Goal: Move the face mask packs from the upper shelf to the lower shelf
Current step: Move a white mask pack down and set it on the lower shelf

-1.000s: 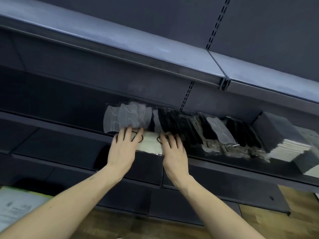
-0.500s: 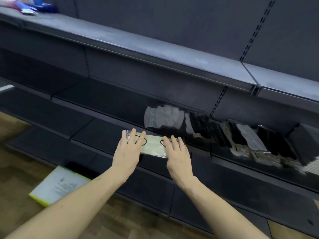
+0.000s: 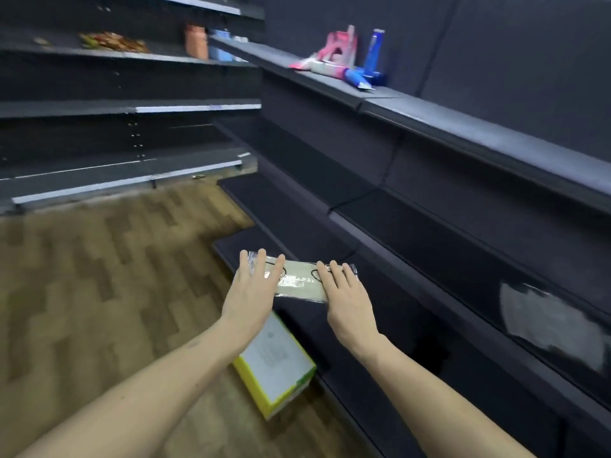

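A: How many mask packs are in hand?

B: One. A single clear-wrapped face mask pack (image 3: 299,281), pale with black ear loops showing through the plastic, is carried flat between two hands. The left hand (image 3: 252,292) covers its left end and the right hand (image 3: 347,297) its right end.

A: And the fingers?

B: On both hands the fingers (image 3: 263,264) lie straight and spread over the top of the pack; the thumbs are hidden beneath, so whether they pinch it I cannot tell.

A: Where is the pack just now?

B: In the air, out in front of the dark shelving, above a low shelf (image 3: 334,332) and not resting on any board.

A: Any other packs?

B: A blurred pale patch (image 3: 552,322) sits on a shelf at the far right; it may be more packs, too smeared to count.

A: What else is around?

B: One box (image 3: 276,365) with yellow sides and a white printed top lies on the wooden floor (image 3: 99,276) directly below the hands, just beside the bottom shelf. On the upper shelf (image 3: 463,125) stand a pink package (image 3: 340,49) and a blue bottle (image 3: 373,52), with a blue tube lying next to them. Farther left, another shelving unit carries one orange jar (image 3: 196,41) and one flat multicoloured packet (image 3: 114,41).

A: Anything in the way?

B: Only the box, under the forearms.
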The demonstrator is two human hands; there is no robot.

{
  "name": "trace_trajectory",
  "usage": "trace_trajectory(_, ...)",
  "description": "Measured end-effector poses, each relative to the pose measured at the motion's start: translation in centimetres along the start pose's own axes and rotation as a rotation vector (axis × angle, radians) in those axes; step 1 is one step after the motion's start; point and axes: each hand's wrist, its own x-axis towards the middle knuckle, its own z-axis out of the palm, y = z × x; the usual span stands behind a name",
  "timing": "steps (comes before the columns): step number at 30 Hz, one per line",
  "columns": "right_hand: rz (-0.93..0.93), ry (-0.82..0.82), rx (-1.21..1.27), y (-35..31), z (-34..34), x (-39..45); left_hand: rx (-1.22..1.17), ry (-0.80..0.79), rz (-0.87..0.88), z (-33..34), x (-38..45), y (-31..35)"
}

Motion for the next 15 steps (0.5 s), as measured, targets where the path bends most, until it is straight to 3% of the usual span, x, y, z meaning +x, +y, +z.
trace_trajectory(7,-0.156,-0.053,0.041,-11.9,2.6,10.3,-0.015,-0.124,-0.178,2.7,1.1,-14.3)
trace_trajectory(15,-0.183,-0.063,0.044,-16.3,7.9,21.9,-0.061,-0.165,-0.260,6.3,7.9,-23.0)
